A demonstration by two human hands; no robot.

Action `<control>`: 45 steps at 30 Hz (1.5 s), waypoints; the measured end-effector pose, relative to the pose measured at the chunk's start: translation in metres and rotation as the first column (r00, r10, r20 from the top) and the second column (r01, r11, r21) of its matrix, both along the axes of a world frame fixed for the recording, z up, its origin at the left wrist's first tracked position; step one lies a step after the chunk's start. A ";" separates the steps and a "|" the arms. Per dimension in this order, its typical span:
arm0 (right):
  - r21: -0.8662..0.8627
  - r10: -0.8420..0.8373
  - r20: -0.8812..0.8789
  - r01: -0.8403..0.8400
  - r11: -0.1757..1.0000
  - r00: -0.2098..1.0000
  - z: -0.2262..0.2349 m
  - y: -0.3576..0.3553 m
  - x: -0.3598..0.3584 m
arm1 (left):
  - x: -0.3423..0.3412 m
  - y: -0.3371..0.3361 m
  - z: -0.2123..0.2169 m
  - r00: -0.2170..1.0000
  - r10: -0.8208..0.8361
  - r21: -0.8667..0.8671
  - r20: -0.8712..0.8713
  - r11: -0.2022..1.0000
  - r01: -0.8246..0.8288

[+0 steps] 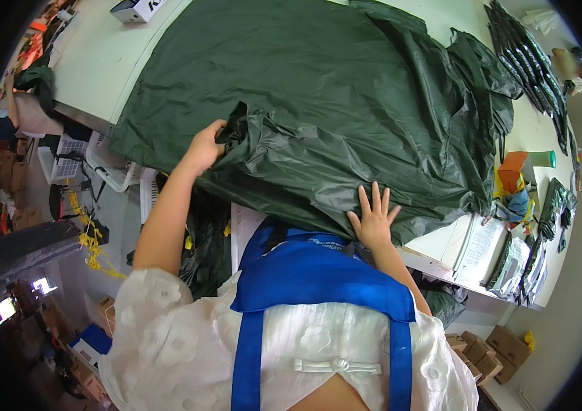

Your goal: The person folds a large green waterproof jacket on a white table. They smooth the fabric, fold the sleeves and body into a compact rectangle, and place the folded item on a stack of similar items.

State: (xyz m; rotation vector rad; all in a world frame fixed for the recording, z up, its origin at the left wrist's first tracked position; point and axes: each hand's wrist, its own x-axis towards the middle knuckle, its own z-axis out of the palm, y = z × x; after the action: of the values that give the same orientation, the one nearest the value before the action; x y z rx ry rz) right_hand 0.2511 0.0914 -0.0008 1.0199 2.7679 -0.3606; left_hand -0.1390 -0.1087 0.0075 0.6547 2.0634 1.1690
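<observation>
Nearest, the wearer's white shirt [167, 329] and blue apron [318, 281], its two straps running over the chest. Just beyond the apron, the right hand [375, 222] lies open, palm down and fingers spread, pressing on a dark green cloth [284, 75] without gripping it. Farther out and to the left, the left hand [205, 147] is bent nearly closed on a raised, bunched fold of the same cloth; its fingertips are partly hidden by the fold.

The cloth, thin and slightly shiny, covers most of the middle of a white table [89, 75] and overhangs its near edge. It lies fairly flat at the far left and is gathered into creases at the right.

Right of the cloth, from near to far: paper sheets [481, 246] near the table edge, clear plastic packets [511, 264], an orange box [514, 171] just beside a green roll [543, 159], and a row of overlapping dark packets [527, 61].

At left, white baskets [68, 161] stand below the table level. At the far left of the table top, a small white box [137, 9].
</observation>
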 end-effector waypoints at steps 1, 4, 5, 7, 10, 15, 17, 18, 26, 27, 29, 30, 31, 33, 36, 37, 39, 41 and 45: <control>0.019 0.028 -0.002 -0.028 0.999 1.000 -0.016 0.000 0.014 | -0.013 -0.009 -0.002 0.943 -0.136 -0.271 -0.305 0.961 0.051; 0.032 0.045 0.025 -0.046 0.998 0.999 -0.015 -0.004 0.017 | -0.042 -0.039 -0.025 0.881 -0.050 -0.352 -0.470 0.926 -0.136; 0.041 0.020 0.028 -0.022 0.999 0.999 -0.014 -0.005 0.018 | -0.029 -0.020 -0.006 0.887 0.130 -0.217 -0.444 0.944 -0.247; 0.092 0.025 0.014 -0.026 0.995 1.000 -0.017 -0.007 0.021 | 0.005 0.011 0.028 0.914 0.273 -0.181 -0.300 0.924 -0.335; 0.147 0.098 -0.001 -0.097 0.984 0.995 -0.022 -0.008 0.024 | 0.064 0.049 0.042 0.767 0.030 -0.066 -0.641 0.993 -0.094; 0.135 0.161 -0.019 -0.156 0.978 0.987 -0.017 -0.014 0.017 | -0.039 0.024 -0.033 0.806 0.180 -0.070 -0.565 0.962 -0.263; 0.133 0.156 -0.022 -0.151 0.979 0.988 -0.015 -0.013 0.016 | -0.048 0.019 -0.025 0.881 0.380 -0.032 -0.281 0.914 -0.405; 0.088 0.102 -0.051 -0.097 0.991 0.993 -0.013 -0.010 0.017 | -0.037 0.024 0.002 0.884 0.461 -0.092 -0.073 0.880 -0.466; 0.253 -0.455 -0.280 0.522 0.815 0.846 -0.016 0.122 0.048 | 0.058 -0.030 -0.025 0.807 0.311 0.046 -0.501 0.941 -0.335; 0.285 -0.556 -0.169 0.580 0.763 0.814 -0.023 0.134 0.056 | 0.054 -0.023 -0.016 0.763 0.343 0.135 -0.547 0.936 -0.324; 0.319 -0.694 0.001 0.658 0.682 0.720 -0.049 0.157 0.086 | 0.040 -0.013 -0.005 0.764 0.332 0.129 -0.554 0.940 -0.315; 0.262 -0.730 0.034 0.698 0.666 0.683 -0.042 0.154 0.084 | 0.026 -0.021 -0.005 0.781 0.290 0.069 -0.553 0.950 -0.304; 0.264 -0.729 0.036 0.697 0.667 0.684 -0.037 0.156 0.078 | 0.012 -0.037 -0.030 0.822 0.116 -0.145 -0.558 0.962 -0.234; 0.285 -0.722 0.040 0.685 0.670 0.690 -0.044 0.157 0.079 | 0.010 -0.038 -0.041 0.791 -0.004 -0.255 -0.612 0.948 -0.193; 0.390 -0.628 -0.141 0.626 0.676 0.766 -0.046 0.147 0.082 | 0.019 -0.012 -0.012 0.855 0.186 -0.258 -0.485 0.903 -0.343; 0.351 -0.560 -0.158 0.577 0.738 0.813 -0.039 0.134 0.079 | 0.014 -0.008 -0.016 0.877 0.290 -0.090 -0.384 0.933 -0.348; 0.298 -0.398 -0.032 0.389 0.872 0.917 -0.029 0.108 0.063 | 0.010 0.018 0.005 0.885 0.207 -0.142 -0.417 0.947 -0.289; 0.294 -0.263 0.052 0.237 0.926 0.963 -0.040 0.097 0.059 | -0.014 0.032 -0.016 0.849 0.133 -0.109 -0.511 0.970 -0.217; 0.285 -0.258 0.030 0.239 0.928 0.966 -0.038 0.098 0.050 | -0.049 0.031 -0.061 0.875 0.391 -0.233 -0.285 0.857 -0.459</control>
State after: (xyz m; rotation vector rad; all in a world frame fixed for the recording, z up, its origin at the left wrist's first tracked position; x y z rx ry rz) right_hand 0.3014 0.1897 -0.0390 1.4275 2.6838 0.0396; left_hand -0.1885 -0.0777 -0.0535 0.1884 2.6093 1.0157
